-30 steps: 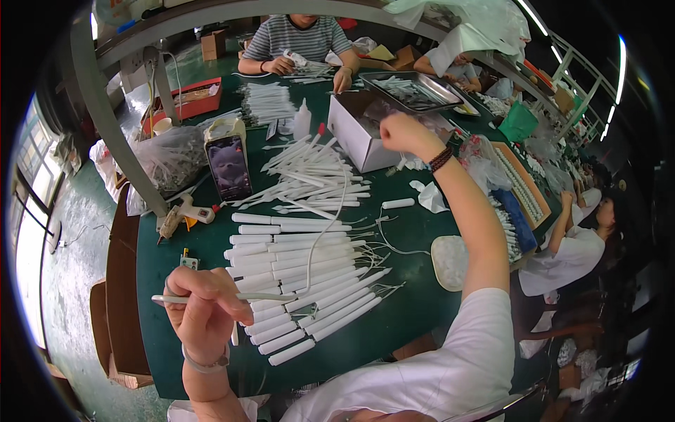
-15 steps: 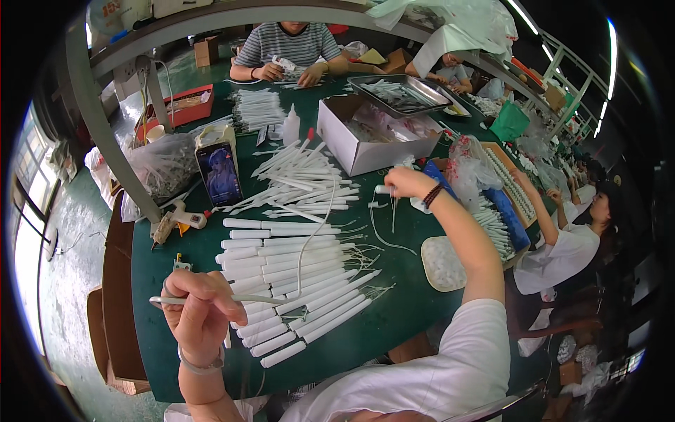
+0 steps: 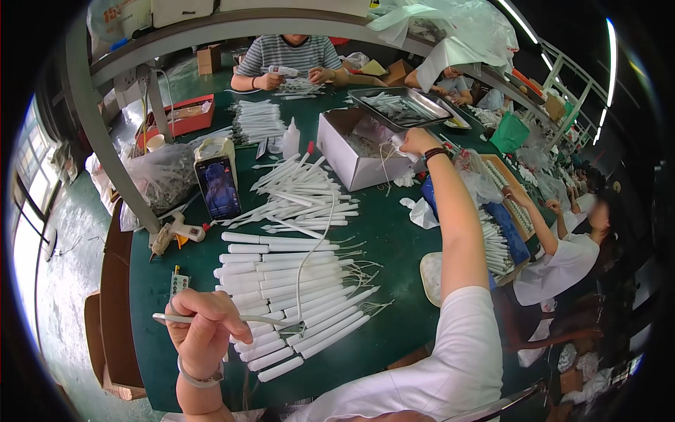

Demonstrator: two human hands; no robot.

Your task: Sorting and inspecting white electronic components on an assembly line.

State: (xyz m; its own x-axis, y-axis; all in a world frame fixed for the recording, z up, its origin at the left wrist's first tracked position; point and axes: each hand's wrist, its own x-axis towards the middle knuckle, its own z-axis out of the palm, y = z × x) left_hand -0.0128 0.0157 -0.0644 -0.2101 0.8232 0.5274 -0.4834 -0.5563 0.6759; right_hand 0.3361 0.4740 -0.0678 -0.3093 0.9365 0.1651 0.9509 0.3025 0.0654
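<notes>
My left hand [image 3: 204, 327] is closed around a pale cord [image 3: 264, 320] that runs right over the sticks and then bends away up the table. My right hand [image 3: 420, 143] reaches far forward, its fingers pinching a small white piece with thin wires [image 3: 399, 145] at the right end of a white cardboard box [image 3: 344, 165]. Thin wires dangle from that piece in front of the box. Between my arms lie rows of white candle-shaped sticks [image 3: 295, 281], many with fine wires at their right ends. Beyond them is a loose heap of slimmer white sticks [image 3: 302, 186].
A phone [image 3: 220, 186] leans upright at left, with a glue gun [image 3: 176, 234] nearer. A squeeze bottle [image 3: 290, 139] stands beside the box. A metal tray [image 3: 429, 112] sits behind it. Right of my forearm is a blue box of sticks [image 3: 513, 228]. Co-workers sit opposite and at right.
My right hand has moved forward from the tabletop to the box's end, carrying the small wired white piece. The left hand stays about where it was, still holding the cord.
</notes>
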